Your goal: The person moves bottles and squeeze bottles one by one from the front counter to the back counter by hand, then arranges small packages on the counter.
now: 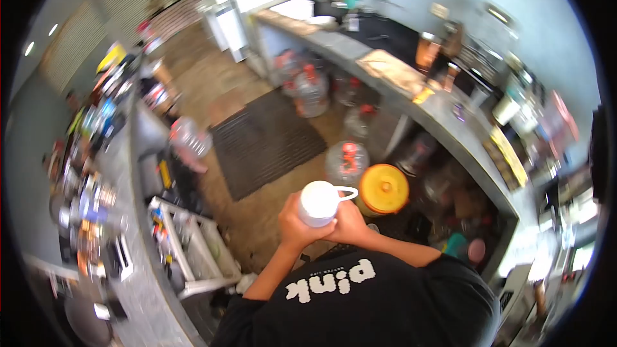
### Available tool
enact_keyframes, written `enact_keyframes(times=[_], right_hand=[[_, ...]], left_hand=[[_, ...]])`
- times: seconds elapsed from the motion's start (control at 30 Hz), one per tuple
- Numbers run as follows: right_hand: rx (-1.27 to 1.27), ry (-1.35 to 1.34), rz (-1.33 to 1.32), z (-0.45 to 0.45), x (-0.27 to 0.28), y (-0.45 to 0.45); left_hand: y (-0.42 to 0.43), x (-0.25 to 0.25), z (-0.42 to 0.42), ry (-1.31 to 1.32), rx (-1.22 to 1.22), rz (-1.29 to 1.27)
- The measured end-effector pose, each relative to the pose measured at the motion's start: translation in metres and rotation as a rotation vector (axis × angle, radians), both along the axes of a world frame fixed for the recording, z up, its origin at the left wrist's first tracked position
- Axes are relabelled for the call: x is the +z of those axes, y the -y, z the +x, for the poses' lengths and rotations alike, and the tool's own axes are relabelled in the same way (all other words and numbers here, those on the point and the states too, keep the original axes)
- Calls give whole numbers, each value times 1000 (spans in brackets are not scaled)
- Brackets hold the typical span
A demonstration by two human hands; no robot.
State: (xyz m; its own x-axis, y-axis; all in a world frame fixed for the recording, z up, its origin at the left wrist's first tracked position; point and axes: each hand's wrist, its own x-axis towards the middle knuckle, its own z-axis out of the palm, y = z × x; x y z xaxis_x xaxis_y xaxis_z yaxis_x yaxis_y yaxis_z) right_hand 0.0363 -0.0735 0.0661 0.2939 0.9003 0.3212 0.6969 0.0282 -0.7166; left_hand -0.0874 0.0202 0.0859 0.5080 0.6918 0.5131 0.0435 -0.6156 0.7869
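Observation:
A pale container with a white lid and a white loop at its right side is held upright in front of my chest. My left hand is wrapped round its left side. Close against its lower right is my right hand, its fingers closed and partly hidden behind the container and the loop. Just beyond my right hand, on the floor, stands a bucket with a yellow lid, beside a large clear bottle with a red cap.
A dark mat lies on the floor ahead. A cluttered counter runs along the left, with a white rack beside it. Another counter curves along the right, with large bottles beneath it.

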Motion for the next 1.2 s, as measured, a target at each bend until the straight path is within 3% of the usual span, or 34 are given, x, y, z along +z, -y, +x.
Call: enact_keyframes(times=[0.2,0.33,0.47,0.8,1.03,1.13,1.2], right_hand=[[-178,-48,-41,101,19,52],[-329,74,66,183,24,93],[-469,117,110,269,44,141],[-967,227,209,435,58,261],[-1078,259,331,523,95,345],[-1080,191,413,561,95,375],[-1140,196,327,588,81,392]], left_hand=[[26,13,124,36,-294,48],[58,19,220,112,-448,5],[93,29,323,94,-563,151],[217,43,526,62,-976,-188],[296,73,638,167,-1177,-6],[326,68,682,140,-1211,21],[343,53,710,132,-1160,88]])
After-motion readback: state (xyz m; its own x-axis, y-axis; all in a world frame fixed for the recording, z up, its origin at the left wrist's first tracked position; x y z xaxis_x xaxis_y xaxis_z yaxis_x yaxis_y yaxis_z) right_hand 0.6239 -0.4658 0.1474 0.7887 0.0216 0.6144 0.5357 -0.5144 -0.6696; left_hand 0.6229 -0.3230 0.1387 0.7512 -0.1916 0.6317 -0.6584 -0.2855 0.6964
